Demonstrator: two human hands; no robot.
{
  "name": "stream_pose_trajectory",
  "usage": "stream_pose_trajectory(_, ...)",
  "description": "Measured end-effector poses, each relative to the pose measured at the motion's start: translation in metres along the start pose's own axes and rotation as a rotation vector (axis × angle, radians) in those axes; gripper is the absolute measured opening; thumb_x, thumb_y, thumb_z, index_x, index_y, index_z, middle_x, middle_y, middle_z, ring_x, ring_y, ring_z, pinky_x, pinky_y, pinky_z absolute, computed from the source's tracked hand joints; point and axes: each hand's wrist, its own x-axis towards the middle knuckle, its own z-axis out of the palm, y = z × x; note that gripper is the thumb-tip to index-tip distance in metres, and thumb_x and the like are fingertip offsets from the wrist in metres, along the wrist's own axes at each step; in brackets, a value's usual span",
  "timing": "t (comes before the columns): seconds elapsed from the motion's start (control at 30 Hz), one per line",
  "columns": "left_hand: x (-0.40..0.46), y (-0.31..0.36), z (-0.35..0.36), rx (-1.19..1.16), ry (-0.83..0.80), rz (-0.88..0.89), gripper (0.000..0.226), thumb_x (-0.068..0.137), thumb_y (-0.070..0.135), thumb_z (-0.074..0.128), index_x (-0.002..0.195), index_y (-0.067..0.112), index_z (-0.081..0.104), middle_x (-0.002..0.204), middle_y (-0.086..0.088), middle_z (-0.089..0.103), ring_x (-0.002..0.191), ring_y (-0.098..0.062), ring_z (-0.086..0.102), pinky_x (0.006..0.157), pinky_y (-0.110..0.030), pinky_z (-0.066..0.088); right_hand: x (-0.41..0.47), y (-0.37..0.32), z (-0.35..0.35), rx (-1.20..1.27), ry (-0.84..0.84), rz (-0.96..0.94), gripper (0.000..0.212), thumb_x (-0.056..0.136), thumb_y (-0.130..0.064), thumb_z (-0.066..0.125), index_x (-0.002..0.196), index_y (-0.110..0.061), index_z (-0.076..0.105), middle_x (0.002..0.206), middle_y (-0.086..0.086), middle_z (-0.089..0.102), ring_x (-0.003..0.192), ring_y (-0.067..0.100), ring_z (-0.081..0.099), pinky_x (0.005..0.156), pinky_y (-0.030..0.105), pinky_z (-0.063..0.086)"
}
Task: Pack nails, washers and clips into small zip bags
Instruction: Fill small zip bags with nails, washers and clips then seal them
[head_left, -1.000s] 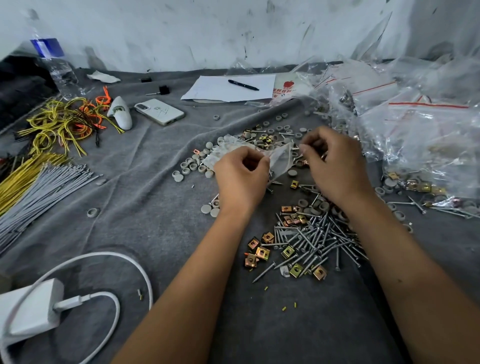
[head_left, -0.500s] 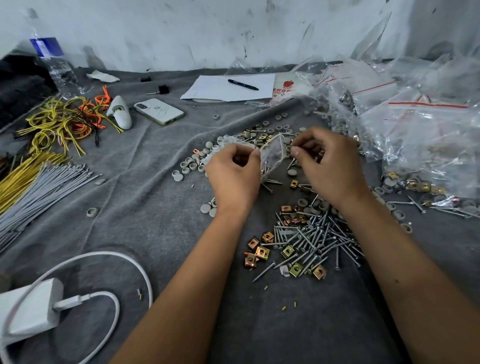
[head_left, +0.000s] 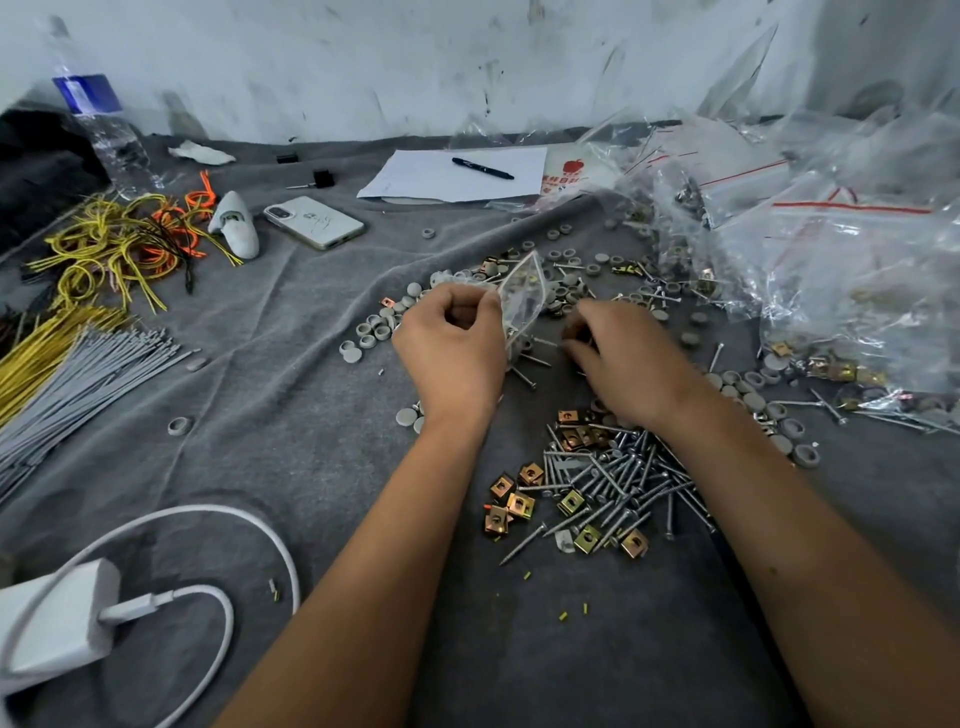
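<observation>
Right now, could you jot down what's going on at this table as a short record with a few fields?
Activity: packing small hardware into a bag
Left hand: pinches a small clear zip bag, holding it upright
Right hand: fingers curled over loose nails beside the bag; what it holds is hidden
Nail pile: between the forearms
Brass clips: at the pile's left edge
Grey washers: left of the bag
Surface: grey cloth

Hidden and unclear parts of a packing scene

The right hand (head_left: 626, 358) has motion-blurred fingertips, so any grip is unreadable; the charger (head_left: 52, 629) and grey ties (head_left: 78, 384) run off the left edge.
</observation>
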Motion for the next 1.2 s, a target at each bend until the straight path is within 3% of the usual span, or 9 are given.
stream_pose_trajectory(0.1,0.0,-0.002,0.0,-0.003,-0.008,0.006,0.024,0.09,0.01,0.074,0.072,0.025,0.071,0.058,0.014,0.062,0.053,0.004,0.056,0.057,-0.012,0.043,0.001,0.0,-0.005,0.177,0.225,0.081,0.002,0.096,-0.012,0.068,0.097,-0.011,0.067,0.09,0.001,0.067,0.082,0.016,0.063,0.07,0.026,0.051)
stream_pose_trajectory(0.27,-0.003,-0.002,0.003,0.077,-0.081,0.08,0.012,0.09,0.011,0.075,0.079,0.015,0.076,0.065,0.011,0.067,0.056,0.006,0.057,0.057,-0.008,0.041,-0.002,-0.006,-0.013,0.387,0.468,0.039,0.008,0.09,-0.007,0.072,0.094,-0.014,0.073,0.081,-0.006,0.069,0.075,0.002,0.065,0.067,0.009,0.05)
stream_pose_trajectory(0.4,-0.005,-0.003,0.004,0.111,-0.111,0.139,0.017,0.09,0.01,0.075,0.077,0.02,0.072,0.067,0.013,0.067,0.06,0.004,0.06,0.062,-0.01,0.043,-0.002,-0.01,-0.014,0.378,0.426,-0.111,0.008,0.088,-0.004,0.074,0.094,-0.009,0.076,0.086,-0.001,0.073,0.078,0.007,0.068,0.072,0.015,0.053)
stream_pose_trajectory(0.5,-0.005,-0.004,0.004,0.117,-0.109,0.158,0.016,0.09,0.01,0.076,0.077,0.02,0.073,0.068,0.012,0.068,0.062,0.001,0.061,0.063,-0.012,0.046,-0.003,-0.01,-0.01,0.341,0.318,-0.157,0.011,0.086,-0.005,0.078,0.095,-0.01,0.077,0.088,-0.002,0.073,0.08,0.006,0.067,0.075,0.012,0.05)
stream_pose_trajectory(0.63,-0.003,-0.004,0.004,0.112,-0.095,0.142,0.013,0.09,0.011,0.075,0.079,0.018,0.075,0.069,0.01,0.069,0.062,0.001,0.062,0.062,-0.011,0.045,-0.002,-0.006,-0.009,0.389,0.357,-0.101,0.015,0.088,-0.011,0.077,0.103,-0.014,0.076,0.091,-0.005,0.074,0.086,0.003,0.069,0.078,0.017,0.055)
stream_pose_trajectory(0.77,-0.003,-0.004,0.003,0.095,-0.079,0.114,0.016,0.09,0.01,0.075,0.078,0.02,0.074,0.067,0.012,0.068,0.061,0.004,0.061,0.06,-0.008,0.043,0.002,0.004,-0.009,0.381,0.424,0.014,0.005,0.092,-0.015,0.074,0.096,-0.017,0.075,0.082,-0.013,0.069,0.076,0.001,0.066,0.067,0.011,0.05)
stream_pose_trajectory(0.83,-0.003,-0.003,0.002,0.086,-0.075,0.106,0.017,0.09,0.009,0.075,0.077,0.02,0.073,0.067,0.013,0.068,0.061,0.004,0.061,0.059,-0.008,0.043,0.003,0.012,-0.009,0.33,0.356,0.058,0.004,0.091,-0.016,0.075,0.093,-0.02,0.074,0.078,-0.015,0.067,0.072,-0.002,0.063,0.064,0.011,0.047)
stream_pose_trajectory(1.0,-0.002,-0.002,0.002,0.068,-0.063,0.093,0.016,0.09,0.01,0.074,0.078,0.019,0.074,0.067,0.012,0.069,0.061,0.002,0.062,0.06,-0.009,0.044,0.004,0.027,-0.009,0.044,-0.052,0.099,0.012,0.085,-0.038,0.081,0.086,-0.03,0.073,0.078,-0.016,0.065,0.073,0.0,0.059,0.062,0.023,0.044)
stream_pose_trajectory(1.2,-0.001,-0.002,0.002,0.061,-0.052,0.079,0.015,0.09,0.01,0.074,0.078,0.019,0.074,0.066,0.012,0.068,0.06,0.004,0.061,0.059,-0.009,0.044,0.005,0.02,-0.009,0.091,-0.176,0.049,0.022,0.081,-0.038,0.085,0.073,-0.033,0.065,0.076,-0.014,0.066,0.071,-0.002,0.059,0.058,0.019,0.039)
